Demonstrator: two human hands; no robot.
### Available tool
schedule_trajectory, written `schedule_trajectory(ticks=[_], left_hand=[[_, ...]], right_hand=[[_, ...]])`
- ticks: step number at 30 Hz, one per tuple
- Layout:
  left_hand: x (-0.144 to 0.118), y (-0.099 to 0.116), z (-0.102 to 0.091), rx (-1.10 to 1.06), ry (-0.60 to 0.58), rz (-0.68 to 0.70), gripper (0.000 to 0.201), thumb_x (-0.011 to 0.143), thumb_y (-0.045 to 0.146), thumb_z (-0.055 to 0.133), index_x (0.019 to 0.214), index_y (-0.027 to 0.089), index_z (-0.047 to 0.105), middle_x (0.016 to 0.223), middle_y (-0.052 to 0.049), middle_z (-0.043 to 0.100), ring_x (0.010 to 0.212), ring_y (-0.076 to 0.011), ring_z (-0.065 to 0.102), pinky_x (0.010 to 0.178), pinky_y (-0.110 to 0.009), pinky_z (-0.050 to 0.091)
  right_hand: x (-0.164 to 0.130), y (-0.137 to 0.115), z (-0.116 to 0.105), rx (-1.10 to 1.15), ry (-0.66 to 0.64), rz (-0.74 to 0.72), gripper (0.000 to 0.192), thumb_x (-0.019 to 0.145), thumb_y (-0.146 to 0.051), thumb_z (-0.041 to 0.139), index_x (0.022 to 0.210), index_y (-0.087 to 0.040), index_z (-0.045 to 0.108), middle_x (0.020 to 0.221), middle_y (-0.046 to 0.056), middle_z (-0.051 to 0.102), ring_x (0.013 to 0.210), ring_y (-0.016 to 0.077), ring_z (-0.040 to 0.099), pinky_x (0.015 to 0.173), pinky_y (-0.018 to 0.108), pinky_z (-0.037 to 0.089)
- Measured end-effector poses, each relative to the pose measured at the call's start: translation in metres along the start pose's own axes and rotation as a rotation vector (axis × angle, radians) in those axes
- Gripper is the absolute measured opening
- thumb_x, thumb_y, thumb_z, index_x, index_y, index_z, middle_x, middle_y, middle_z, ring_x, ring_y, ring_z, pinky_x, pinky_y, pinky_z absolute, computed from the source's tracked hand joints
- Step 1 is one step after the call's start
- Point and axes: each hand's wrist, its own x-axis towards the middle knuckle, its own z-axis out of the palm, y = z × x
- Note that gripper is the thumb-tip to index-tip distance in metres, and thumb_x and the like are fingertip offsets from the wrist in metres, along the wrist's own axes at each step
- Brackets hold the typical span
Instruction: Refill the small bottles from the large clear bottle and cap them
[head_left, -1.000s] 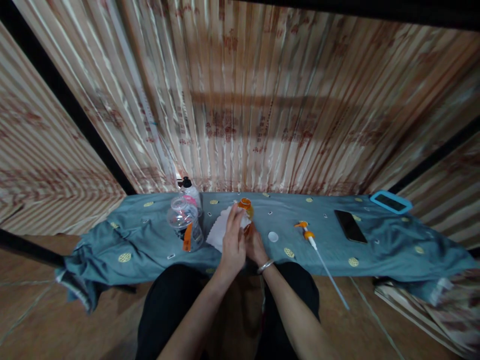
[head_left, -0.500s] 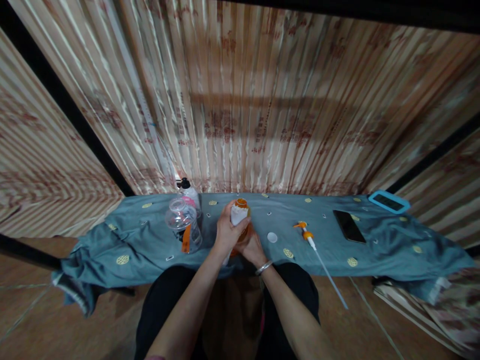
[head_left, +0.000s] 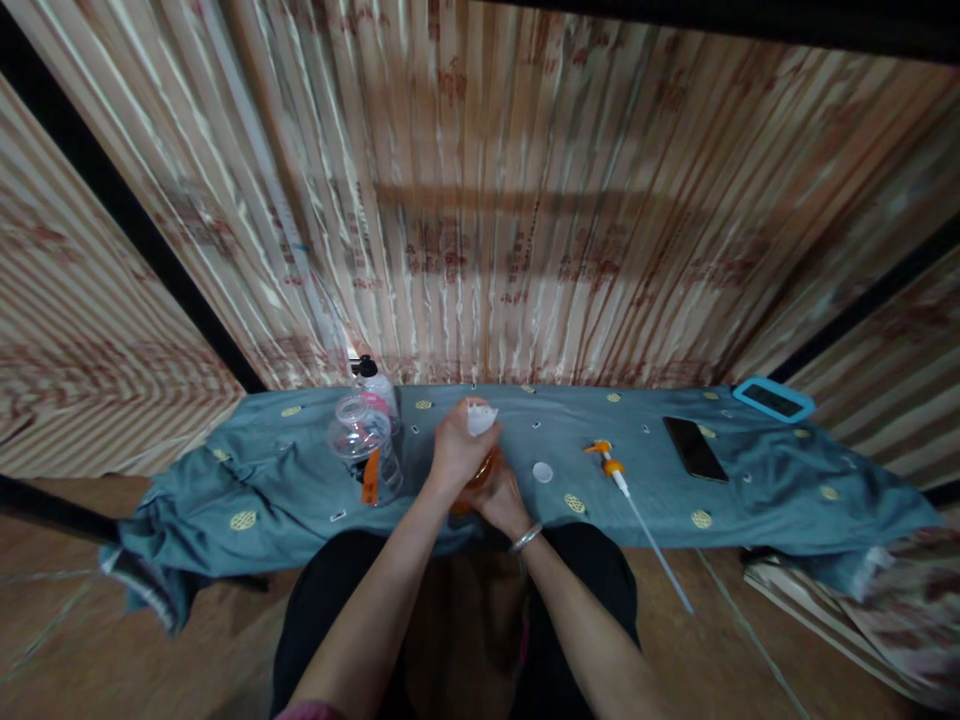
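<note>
Nearest, the right hand (head_left: 501,497) grips the low part of the one small orange bottle (head_left: 484,470), upright at the near edge of the desk under its blue-grey patterned cloth (head_left: 285,470). The left hand (head_left: 454,452) is closed round the single white cloth (head_left: 480,418), now bunched over the bottle's mouth, where half a second ago the orange neck still showed above it. Beside them lie one white round cap (head_left: 542,472) and one orange-collared pump tube (head_left: 626,492). Farther back stand two clear bottles (head_left: 366,440), with one black phone (head_left: 694,449) at right.
</note>
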Motion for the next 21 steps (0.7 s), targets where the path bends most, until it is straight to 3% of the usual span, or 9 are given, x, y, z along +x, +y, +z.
schedule_trajectory(ticks=[5,8,15,21], left_hand=[[-0.022,-0.008,0.004,0.049,0.163,0.056,0.053,0.064,0.017,0.077,0.113,0.021,0.059,0.114,-0.007,0.068,0.105,-0.0228,0.066,0.096,-0.036,0.051],[-0.028,-0.021,0.007,-0.016,0.192,-0.01,0.066,0.059,0.017,0.082,0.12,0.023,0.055,0.119,-0.007,0.067,0.109,-0.0245,0.065,0.099,-0.038,0.05],[-0.043,-0.06,0.008,-0.229,0.168,-0.151,0.059,0.055,0.025,0.085,0.109,0.018,0.061,0.111,-0.009,0.072,0.103,-0.0245,0.068,0.097,-0.037,0.051],[-0.054,-0.09,0.013,-0.292,0.103,-0.258,0.059,0.052,0.03,0.088,0.104,0.016,0.063,0.106,-0.011,0.073,0.101,-0.0256,0.069,0.097,-0.037,0.051]], right_hand=[[0.0,0.006,0.006,-0.013,0.023,-0.029,0.037,0.092,-0.04,0.061,0.12,-0.016,0.056,0.108,0.007,0.066,0.091,0.0195,0.067,0.08,0.04,0.056],[0.0,0.006,0.007,-0.041,0.016,-0.033,0.034,0.091,-0.039,0.063,0.116,-0.016,0.058,0.104,0.006,0.066,0.087,0.0186,0.066,0.077,0.039,0.056],[-0.002,-0.004,0.002,-0.018,-0.082,-0.115,0.029,0.089,-0.038,0.065,0.11,-0.017,0.062,0.115,0.007,0.064,0.099,0.0212,0.064,0.086,0.043,0.054],[-0.004,-0.003,-0.001,0.059,-0.112,-0.117,0.039,0.088,-0.037,0.066,0.121,-0.017,0.058,0.117,0.008,0.064,0.102,0.0231,0.065,0.09,0.047,0.053]])
